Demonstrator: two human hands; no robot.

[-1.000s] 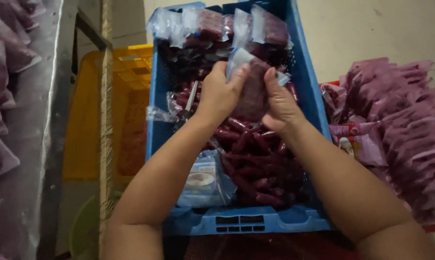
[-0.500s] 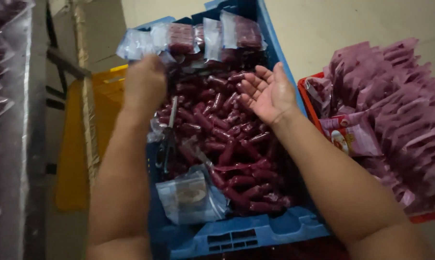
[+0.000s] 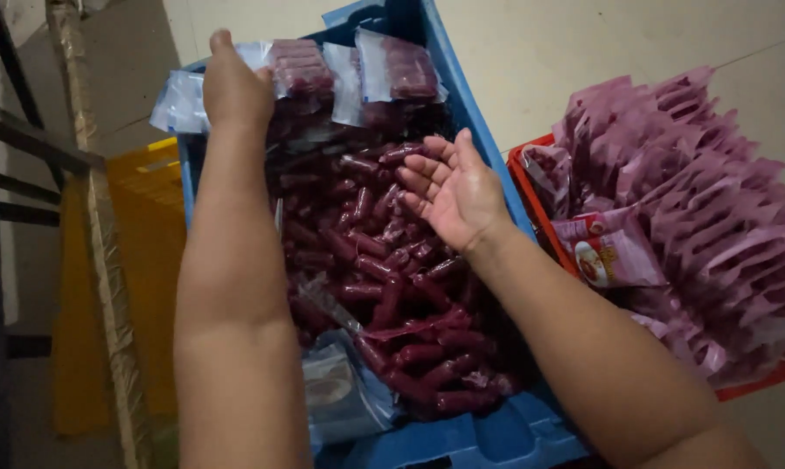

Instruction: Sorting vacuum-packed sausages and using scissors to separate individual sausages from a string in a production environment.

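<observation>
L hand point(image 3: 236, 91) reaches to the far end of the blue crate point(image 3: 483, 143), fingers curled down onto a filled clear pouch point(image 3: 301, 69) w/ other packed ones. R hand point(image 3: 453, 187) hovers palm-up, fingers spread, empty — over loose red sausages point(image 3: 384, 287).

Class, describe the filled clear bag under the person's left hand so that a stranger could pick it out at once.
Find the blue crate of loose dark red sausages. Along its far end stands a row of clear bags. The one meant is the packed bag beside the left hand, which rests on that row; its neighbours to the right stand untouched.
</observation>
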